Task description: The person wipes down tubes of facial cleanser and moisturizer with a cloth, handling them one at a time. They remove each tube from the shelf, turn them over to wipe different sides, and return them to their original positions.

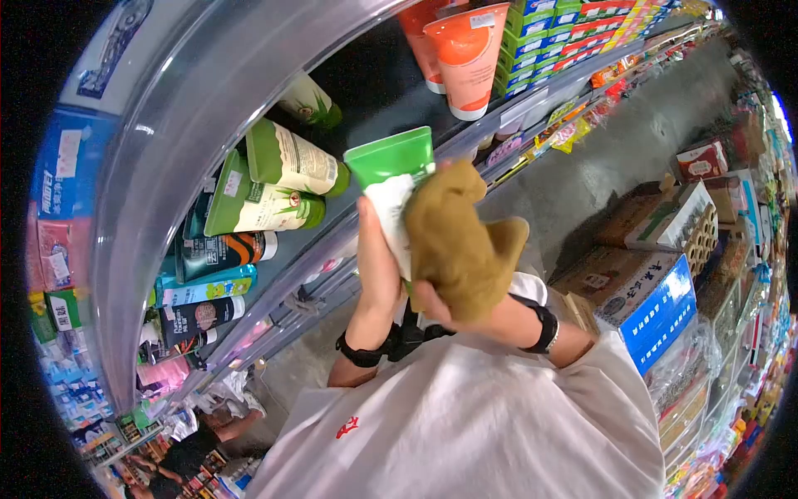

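A green and white squeeze tube is upright in front of my chest, its wide flat green end at the top. My left hand is closed around the tube's left side. A brown cloth is bunched in my right hand and lies against the tube's right side. The cloth hides most of that hand and part of the tube. On the shelf just left, green and cream tubes lie on their sides, caps toward me.
Orange tubes stand farther along the dark shelf, beside stacked small boxes. A curved clear panel runs at the left. Cartons stand behind on the right, across the grey aisle floor. Another person is at the lower left.
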Tool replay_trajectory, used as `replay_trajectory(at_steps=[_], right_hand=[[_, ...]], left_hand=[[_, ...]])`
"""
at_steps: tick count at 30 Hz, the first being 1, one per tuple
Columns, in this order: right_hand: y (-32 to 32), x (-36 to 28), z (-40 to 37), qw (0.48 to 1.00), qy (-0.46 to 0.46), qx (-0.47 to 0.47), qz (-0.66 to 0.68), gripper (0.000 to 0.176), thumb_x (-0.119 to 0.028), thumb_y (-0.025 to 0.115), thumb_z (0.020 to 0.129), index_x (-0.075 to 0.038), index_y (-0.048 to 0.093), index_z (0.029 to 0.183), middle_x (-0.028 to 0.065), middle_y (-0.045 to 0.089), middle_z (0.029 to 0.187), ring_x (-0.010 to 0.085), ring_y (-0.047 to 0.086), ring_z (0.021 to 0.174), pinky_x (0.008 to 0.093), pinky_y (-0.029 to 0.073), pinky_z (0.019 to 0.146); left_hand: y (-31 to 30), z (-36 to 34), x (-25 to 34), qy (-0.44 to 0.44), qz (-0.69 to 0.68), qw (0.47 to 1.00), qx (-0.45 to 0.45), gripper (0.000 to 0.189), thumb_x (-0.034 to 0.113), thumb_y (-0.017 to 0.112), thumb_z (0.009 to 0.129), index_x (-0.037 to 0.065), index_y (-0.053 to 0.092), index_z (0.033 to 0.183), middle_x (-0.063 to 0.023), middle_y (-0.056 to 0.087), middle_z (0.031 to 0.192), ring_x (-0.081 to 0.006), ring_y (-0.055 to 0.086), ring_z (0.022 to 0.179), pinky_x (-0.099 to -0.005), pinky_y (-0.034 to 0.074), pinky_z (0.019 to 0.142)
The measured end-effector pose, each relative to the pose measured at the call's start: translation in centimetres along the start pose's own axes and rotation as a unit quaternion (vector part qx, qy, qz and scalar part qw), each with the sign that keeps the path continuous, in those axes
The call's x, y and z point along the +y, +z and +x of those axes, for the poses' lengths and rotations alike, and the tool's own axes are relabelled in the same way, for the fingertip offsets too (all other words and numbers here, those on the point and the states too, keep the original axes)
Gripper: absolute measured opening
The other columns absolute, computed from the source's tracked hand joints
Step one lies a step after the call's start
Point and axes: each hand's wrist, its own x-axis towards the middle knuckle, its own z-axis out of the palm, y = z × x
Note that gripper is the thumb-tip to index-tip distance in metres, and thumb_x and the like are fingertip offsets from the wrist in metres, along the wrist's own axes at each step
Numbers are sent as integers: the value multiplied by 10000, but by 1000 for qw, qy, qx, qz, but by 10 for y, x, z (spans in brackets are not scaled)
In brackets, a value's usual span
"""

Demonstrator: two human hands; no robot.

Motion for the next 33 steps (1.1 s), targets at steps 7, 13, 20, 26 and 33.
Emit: replay_trajectory(at_steps=[7, 13, 20, 26, 33], right_hand=[[-12, 8, 18, 998, 52, -32, 14, 476, -187, 555, 686, -29, 439, 1119, 160, 440, 1134, 338, 389, 1061, 428, 298, 904], [-5, 3, -9, 995, -24, -92, -27, 512, -206, 555, 692, -21, 412, 1146, 173, 420, 1157, 340, 330, 1119, 463, 223, 942], [-19, 9, 25, 999, 42, -10, 23, 422, -161, 526, 759, 17, 406, 1123, 191, 427, 1127, 355, 380, 1055, 412, 280, 902], [9, -7, -2, 998, 22, -54, 0, 475, -196, 577, 731, 15, 405, 1120, 181, 434, 1109, 349, 370, 1062, 406, 281, 899], [6, 21, 0, 873, 236, -4, 427, 406, -166, 473, 813, 0, 379, 1171, 127, 435, 1170, 233, 412, 1084, 328, 328, 897]], left_hand=[[13, 6, 3, -42, -95, 995, 4, 665, 527, 133, 845, 13, 258, 1248, -175, 384, 1224, -280, 398, 1109, -360, 321, 932], [7, 5, 5, -64, -162, 982, -74, 682, 543, 112, 837, 21, 257, 1250, -177, 391, 1216, -281, 430, 1079, -369, 361, 902], [4, -7, 1, -54, -32, 997, 51, 499, 391, 203, 895, 10, 367, 1173, -112, 477, 1116, -212, 479, 1012, -329, 368, 879], [-3, 7, 5, 134, 1, 991, 18, 521, 405, 210, 888, -14, 367, 1155, -161, 467, 1126, -229, 515, 940, -317, 412, 800], [0, 7, 4, 260, 74, 962, 36, 670, 522, 335, 820, -24, 270, 1202, -199, 429, 1151, -215, 523, 902, -300, 434, 750]])
